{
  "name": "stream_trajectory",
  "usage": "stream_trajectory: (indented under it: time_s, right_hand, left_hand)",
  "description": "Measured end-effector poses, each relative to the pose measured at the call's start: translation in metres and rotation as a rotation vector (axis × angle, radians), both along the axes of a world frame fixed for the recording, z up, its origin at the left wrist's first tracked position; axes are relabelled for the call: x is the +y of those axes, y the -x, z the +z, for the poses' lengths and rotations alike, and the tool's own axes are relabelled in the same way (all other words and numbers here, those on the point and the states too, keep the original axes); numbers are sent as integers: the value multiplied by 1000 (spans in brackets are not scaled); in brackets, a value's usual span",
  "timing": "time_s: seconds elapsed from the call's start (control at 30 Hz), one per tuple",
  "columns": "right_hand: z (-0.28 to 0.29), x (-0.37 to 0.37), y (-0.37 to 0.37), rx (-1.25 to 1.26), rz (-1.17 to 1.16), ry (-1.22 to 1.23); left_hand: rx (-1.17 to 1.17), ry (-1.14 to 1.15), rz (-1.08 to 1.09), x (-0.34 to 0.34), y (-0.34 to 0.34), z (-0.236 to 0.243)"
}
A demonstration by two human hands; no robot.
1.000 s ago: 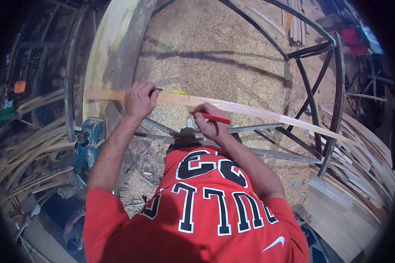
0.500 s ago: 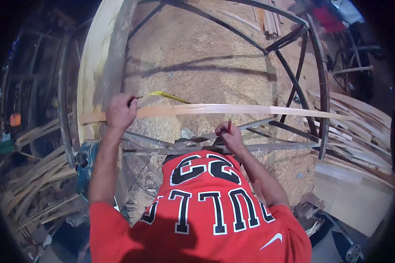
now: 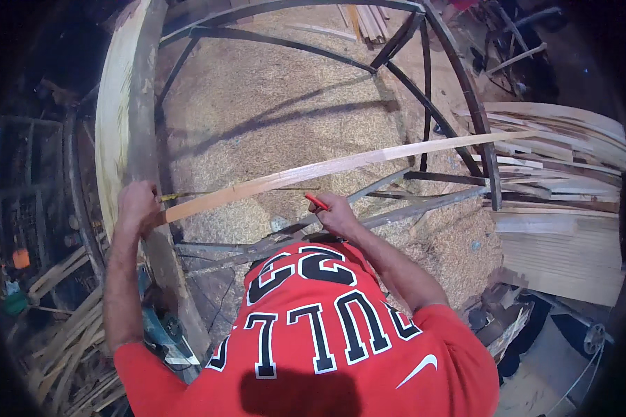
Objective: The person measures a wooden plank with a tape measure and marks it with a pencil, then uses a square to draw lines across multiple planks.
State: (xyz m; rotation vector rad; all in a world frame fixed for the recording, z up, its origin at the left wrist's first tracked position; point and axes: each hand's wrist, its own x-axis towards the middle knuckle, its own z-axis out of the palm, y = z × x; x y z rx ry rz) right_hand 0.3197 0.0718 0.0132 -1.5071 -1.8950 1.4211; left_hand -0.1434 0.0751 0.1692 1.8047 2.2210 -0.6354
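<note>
A long pale wooden strip (image 3: 306, 172) slants across in front of me, its left end by my left hand (image 3: 139, 207) at the thick plank's edge. My left hand is closed on a tape measure (image 3: 168, 197); its thin yellow blade runs rightward behind the strip, and its case is hidden. Whether those fingers also pinch the strip, I cannot tell. My right hand (image 3: 337, 214) is closed round a red pencil or marker (image 3: 317, 201), tip pointing up and left, just on the near side of the strip.
A thick pale plank (image 3: 122, 104) runs lengthwise at the left. Dark metal framing (image 3: 476, 104) stands around the sawdust-covered floor (image 3: 257, 83). Stacked boards (image 3: 556, 174) lie at the right, loose offcuts (image 3: 69, 347) at the lower left. A teal power tool (image 3: 167, 333) sits beside my left forearm.
The view has shifted. The strip now slants, its left end nearer me. My left hand has come lower with the tape, whose blade lies flatter; the red pencil or marker now points up-left.
</note>
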Motion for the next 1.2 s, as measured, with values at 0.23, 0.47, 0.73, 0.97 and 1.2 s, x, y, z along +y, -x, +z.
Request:
stream_trajectory:
  time_s: [0.23, 0.47, 0.73, 0.97, 1.2]
  right_hand:
    - [13, 4, -11, -67, 13, 219]
    - [1, 6, -14, -97, 18, 143]
    - [3, 5, -16, -91, -6, 160]
    - [18, 6, -26, 50, -130, -43]
    - [40, 7, -29, 422, -441, 196]
  left_hand:
    - [-5, 38, 60, 1, 21, 2]
    - [-42, 10, 117, -9, 45, -12]
    - [-306, -100, 211, -21, 40, -14]
    - [-661, -266, 210, -33, -23, -7]
    - [-697, -126, 105, -41, -115, -3]
